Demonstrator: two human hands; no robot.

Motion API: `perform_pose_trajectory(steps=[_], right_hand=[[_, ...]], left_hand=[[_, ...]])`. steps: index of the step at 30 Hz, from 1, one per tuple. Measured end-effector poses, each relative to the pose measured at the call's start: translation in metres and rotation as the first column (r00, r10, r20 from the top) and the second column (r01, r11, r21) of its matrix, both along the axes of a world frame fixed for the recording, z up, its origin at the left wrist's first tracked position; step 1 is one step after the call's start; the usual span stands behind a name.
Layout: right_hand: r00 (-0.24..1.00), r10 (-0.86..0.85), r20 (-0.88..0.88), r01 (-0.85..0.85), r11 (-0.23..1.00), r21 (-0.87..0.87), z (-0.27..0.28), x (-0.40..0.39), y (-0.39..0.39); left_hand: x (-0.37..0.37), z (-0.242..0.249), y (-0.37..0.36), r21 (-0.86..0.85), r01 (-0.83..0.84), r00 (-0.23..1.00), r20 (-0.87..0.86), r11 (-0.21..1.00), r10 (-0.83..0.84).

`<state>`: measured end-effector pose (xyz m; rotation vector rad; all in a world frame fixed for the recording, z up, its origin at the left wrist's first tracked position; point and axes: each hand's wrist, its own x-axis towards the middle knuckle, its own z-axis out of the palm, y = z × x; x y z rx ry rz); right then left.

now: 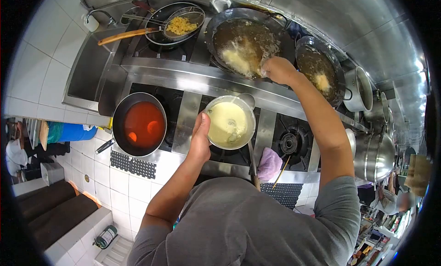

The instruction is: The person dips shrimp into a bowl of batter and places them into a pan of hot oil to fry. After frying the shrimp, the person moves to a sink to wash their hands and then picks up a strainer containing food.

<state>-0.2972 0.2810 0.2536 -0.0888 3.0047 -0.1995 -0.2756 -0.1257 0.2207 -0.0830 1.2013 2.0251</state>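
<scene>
My left hand (200,139) is against the left side of a bowl of pale yellow batter (225,121), thumb up along the rim and fingers around its wall. My right hand (278,70) reaches over the near right edge of a large wok of hot oil (250,31). Its fingers are pinched together, and what they hold is hard to make out. A pale battered piece (236,59) fries in that wok, close to the hand. A ladle (251,155) lies beside the bowl, its handle toward my body.
A pan of red sauce (143,123) stands on the left. Behind it, a strainer of yellow bits (181,25) rests over a black pan (161,36). A second wok (317,59) holds a frying piece. A purple cloth (269,164) lies near a bare burner (289,142); metal pots (381,160) stand right.
</scene>
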Motion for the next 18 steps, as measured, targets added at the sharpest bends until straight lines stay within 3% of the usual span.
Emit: perform_pose_trajectory(steps=[2, 4, 8, 10, 14, 16, 18], right_hand=[[1.0, 0.01, 0.005, -0.01, 1.0, 0.02, 0.003, 0.001, -0.003], [0.961, -0.105, 0.255, 0.079, 0.991, 0.111, 0.017, -0.001, -0.011], [0.982, -0.049, 0.181, 0.038, 0.997, 0.065, 0.01, 0.007, -0.005], [0.971, -0.128, 0.203, 0.143, 0.988, -0.06, 0.012, 0.011, -0.008], [0.968, -0.113, 0.226, 0.126, 0.991, -0.042, 0.021, 0.011, -0.016], [0.934, -0.212, 0.286, 0.214, 0.976, 0.024, 0.02, 0.011, -0.019], [0.94, -0.207, 0.272, 0.213, 0.977, 0.008, 0.03, 0.017, -0.026]], left_hand=[[0.003, 0.0, -0.002, -0.005, 0.003, 1.0, 0.005, 1.0, -0.003], [0.004, -0.003, -0.003, 0.03, 0.017, 1.0, -0.01, 0.999, -0.016], [0.007, -0.009, -0.004, 0.019, 0.015, 1.0, -0.001, 1.0, -0.015], [0.009, -0.007, -0.005, 0.014, 0.047, 0.999, 0.007, 0.999, -0.047], [0.011, -0.016, -0.003, -0.022, 0.048, 0.999, 0.02, 0.999, -0.047], [0.011, -0.02, 0.001, 0.0, 0.046, 0.999, 0.003, 0.999, -0.046], [0.011, -0.019, 0.003, -0.017, 0.061, 0.998, 0.005, 0.998, -0.061]])
